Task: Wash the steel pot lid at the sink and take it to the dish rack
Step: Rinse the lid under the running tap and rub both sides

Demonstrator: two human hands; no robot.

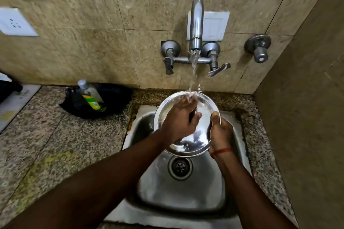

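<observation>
The round steel pot lid (202,132) is held tilted above the steel sink (186,188), under running water from the wall tap (196,26). My right hand (220,133) grips the lid's right rim, thumb on the upper face. My left hand (181,117) lies flat on the lid's inner face, fingers spread toward the water stream. The hand hides much of the lid's left half. No dish rack is in view.
A dish soap bottle (91,95) lies in a black tray (113,98) on the granite counter (55,135) left of the sink. Tap levers (217,69) and a valve (258,48) stick out from the tiled wall. A side wall stands close on the right.
</observation>
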